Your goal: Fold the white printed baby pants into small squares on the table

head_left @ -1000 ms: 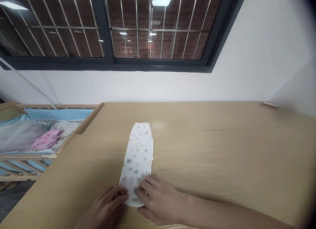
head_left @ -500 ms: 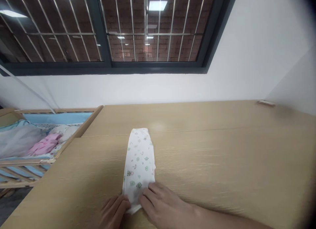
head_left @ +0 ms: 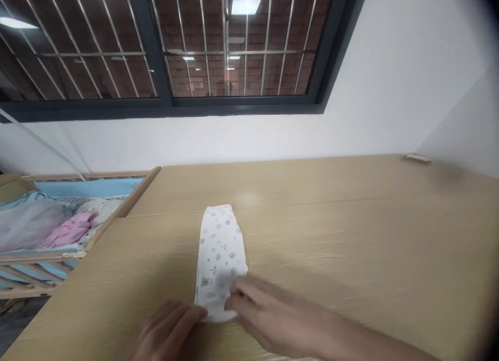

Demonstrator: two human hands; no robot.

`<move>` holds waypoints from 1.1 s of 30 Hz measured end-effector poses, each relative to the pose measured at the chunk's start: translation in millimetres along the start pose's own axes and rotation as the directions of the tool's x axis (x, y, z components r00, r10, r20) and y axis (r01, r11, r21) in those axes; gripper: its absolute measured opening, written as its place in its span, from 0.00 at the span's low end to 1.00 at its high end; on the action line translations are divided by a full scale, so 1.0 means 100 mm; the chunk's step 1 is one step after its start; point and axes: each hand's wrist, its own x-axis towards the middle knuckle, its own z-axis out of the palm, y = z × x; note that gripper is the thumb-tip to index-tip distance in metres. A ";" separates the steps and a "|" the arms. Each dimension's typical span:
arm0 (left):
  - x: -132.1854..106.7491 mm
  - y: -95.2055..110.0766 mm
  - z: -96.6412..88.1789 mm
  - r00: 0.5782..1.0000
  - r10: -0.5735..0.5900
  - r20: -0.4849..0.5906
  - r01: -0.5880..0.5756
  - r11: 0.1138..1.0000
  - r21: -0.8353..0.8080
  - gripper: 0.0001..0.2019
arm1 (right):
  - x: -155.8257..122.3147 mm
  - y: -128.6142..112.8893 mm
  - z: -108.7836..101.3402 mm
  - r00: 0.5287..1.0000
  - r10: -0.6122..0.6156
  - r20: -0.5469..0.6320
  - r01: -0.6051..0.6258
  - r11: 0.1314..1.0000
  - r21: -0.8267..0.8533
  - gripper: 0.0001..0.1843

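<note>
A long, narrow piece of folded white cloth (head_left: 220,252) with small green and grey prints lies flat on the wooden tabletop (head_left: 331,278). It looks like a baby garment, but its exact kind is hidden by the folds. My left hand (head_left: 169,330), partly blurred, pinches the near left corner with its fingertips. At the near right edge, my right hand (head_left: 273,314) has its fingers curled and its thumb and forefinger closed on the cloth. Motion blurs this hand too.
To the left stands a wooden crib (head_left: 42,255) with blue lining, pale bedding and a pink cloth (head_left: 72,230). Behind the table are a white wall (head_left: 241,137) and a barred window (head_left: 241,106). A small flat object (head_left: 417,158) lies at the far right corner.
The near end of the cloth has shifted away from me and now lies straighter. My right hand has moved slightly right, and my left hand slightly left.
</note>
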 end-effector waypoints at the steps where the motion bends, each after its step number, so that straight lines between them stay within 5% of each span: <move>1: 0.08 -0.05 -0.05 0.998 -0.057 0.013 0.057 0.998 -0.014 0.13 | 0.07 0.06 -0.10 0.999 0.038 -0.009 -0.037 0.995 0.091 0.15; 5: 0.66 -0.46 -0.15 0.967 -0.254 -0.019 0.254 0.967 0.001 0.14 | 0.52 0.57 -0.31 0.955 0.249 -0.162 -0.188 0.929 0.319 0.15; 10: 1.45 -1.05 -0.03 0.863 -0.504 -0.024 0.503 0.856 0.116 0.17 | 1.16 1.44 -0.17 0.834 0.477 -0.276 -0.345 0.842 0.414 0.15; 17: 1.74 -1.39 0.43 0.806 -0.589 0.060 0.555 0.787 0.269 0.12 | 1.48 1.99 0.15 0.814 0.544 -0.205 -0.480 0.828 0.289 0.08; 22: 1.52 -1.01 0.60 0.842 -0.539 -0.001 0.504 0.786 0.358 0.18 | 1.39 1.89 0.14 0.861 0.439 -0.256 -0.407 0.897 0.171 0.20; 24: 1.29 -0.70 0.74 0.867 -0.498 0.023 0.454 0.808 0.377 0.19 | 1.32 1.70 0.11 0.920 0.296 -0.257 -0.288 0.955 0.072 0.24; 27: 0.89 -0.27 0.99 0.928 -0.371 0.016 0.324 0.831 0.453 0.26 | 1.22 1.33 0.14 0.997 0.031 -0.074 -0.029 0.999 0.024 0.28; 30: 0.63 -0.05 1.13 0.941 -0.339 0.013 0.290 0.824 0.486 0.25 | 1.16 1.04 0.29 0.979 -0.174 0.110 0.161 0.980 0.117 0.29; 33: 0.58 -0.03 1.13 0.936 -0.344 0.071 0.265 0.825 0.498 0.22 | 1.15 1.01 0.46 0.958 -0.202 0.206 0.169 0.972 0.165 0.30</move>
